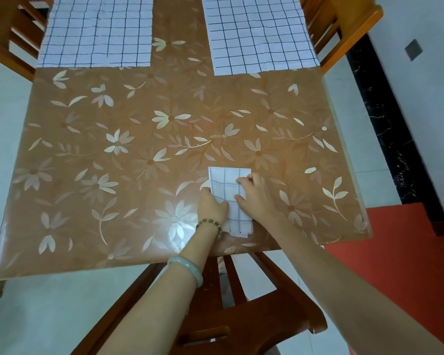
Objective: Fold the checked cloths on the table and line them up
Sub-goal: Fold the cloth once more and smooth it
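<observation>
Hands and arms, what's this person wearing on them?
Both arms are bare, with no sleeves in view. The left hand has a brown bead bracelet at the wrist and a smooth pale green bangle further up the forearm. The right hand and its arm carry nothing, and no rings show on either hand.

The folded cloth (227, 193) lies on the table (128, 160) near its front edge, under the fingers (241, 181). The left hand (212, 206) grips its left edge; the right hand (257, 199) rests on its right half. Well beyond the fingers, at the far edge, lie the left spread cloth (98, 32) and, apart from it, the right spread cloth (259, 34). A chair (244, 306) stands below the forearms.
</observation>
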Demonstrator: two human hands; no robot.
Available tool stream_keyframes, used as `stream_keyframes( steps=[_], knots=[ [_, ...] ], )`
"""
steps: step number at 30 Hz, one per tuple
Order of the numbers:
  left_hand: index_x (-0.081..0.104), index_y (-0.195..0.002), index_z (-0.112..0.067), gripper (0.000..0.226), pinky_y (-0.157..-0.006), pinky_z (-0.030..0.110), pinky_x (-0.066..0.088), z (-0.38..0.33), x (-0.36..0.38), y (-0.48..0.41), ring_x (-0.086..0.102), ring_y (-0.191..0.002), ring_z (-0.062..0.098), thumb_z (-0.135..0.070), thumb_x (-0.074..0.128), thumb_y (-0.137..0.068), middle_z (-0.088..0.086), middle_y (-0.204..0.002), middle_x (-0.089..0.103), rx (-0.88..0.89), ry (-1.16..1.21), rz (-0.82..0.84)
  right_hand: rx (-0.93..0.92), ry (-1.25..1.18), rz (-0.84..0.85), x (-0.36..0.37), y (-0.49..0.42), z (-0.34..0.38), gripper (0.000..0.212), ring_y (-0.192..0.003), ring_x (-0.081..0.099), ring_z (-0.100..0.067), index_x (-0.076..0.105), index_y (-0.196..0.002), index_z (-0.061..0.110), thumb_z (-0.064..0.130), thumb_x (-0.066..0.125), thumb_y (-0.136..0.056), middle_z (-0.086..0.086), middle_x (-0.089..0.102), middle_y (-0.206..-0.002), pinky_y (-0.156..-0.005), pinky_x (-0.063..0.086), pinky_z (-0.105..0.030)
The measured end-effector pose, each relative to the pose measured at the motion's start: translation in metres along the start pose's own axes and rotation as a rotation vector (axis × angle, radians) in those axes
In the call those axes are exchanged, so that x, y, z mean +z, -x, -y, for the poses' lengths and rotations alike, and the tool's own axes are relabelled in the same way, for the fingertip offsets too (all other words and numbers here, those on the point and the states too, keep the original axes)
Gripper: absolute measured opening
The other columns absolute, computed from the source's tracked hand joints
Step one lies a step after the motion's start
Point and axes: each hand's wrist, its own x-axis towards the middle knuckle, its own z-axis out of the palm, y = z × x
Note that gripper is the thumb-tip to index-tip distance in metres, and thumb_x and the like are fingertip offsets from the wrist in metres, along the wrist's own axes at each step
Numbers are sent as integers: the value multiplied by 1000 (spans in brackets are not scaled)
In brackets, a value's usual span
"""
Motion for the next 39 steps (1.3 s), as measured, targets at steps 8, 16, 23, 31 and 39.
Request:
stream_keyframes(
  steps=[8,16,23,31,39],
  knots=[
    [51,-126,-29,45,-84,27,51,-4,-73,20,57,-108,17,-4,60,-89,-7,-116,57,261,20,520,76,-427,296,-72,-16,20,81,-136,31,-21,29,-146,31,12,67,-77,-2,35,-147,-109,31,-40],
    [65,-107,-3,25,-78,39,59,8,-176,54,70,-83,22,-14,70,-85,11,-97,73,-24,133,576,-103,-383,634,-113,-25,94,15,-98,65,-30,69,-96,9,12,66,-81,-18,68,-106,-95,50,-48],
    [63,-115,-7,58,-95,47,50,85,-242,103,64,-109,26,-18,86,-63,13,-117,68,-48,368,463,-292,-352,616,-96,-20,179,14,-84,64,-23,68,-96,3,11,65,-84,-15,67,-92,-86,52,-44],
    [62,-113,0,56,-67,31,58,161,-316,108,67,-85,23,-23,83,-66,13,-103,68,-49,814,45,-259,-536,538,-52,-1,274,13,-73,63,-22,65,-96,-4,1,64,-84,-10,64,-77,-74,54,-39],
    [66,-103,1,18,-81,42,56,205,-418,73,69,-88,30,-8,61,-89,18,-101,71,0,786,-131,-113,-672,418,10,8,374,4,-72,65,-20,65,-84,8,5,64,-87,-7,65,-77,-73,56,-39]
  ],
)
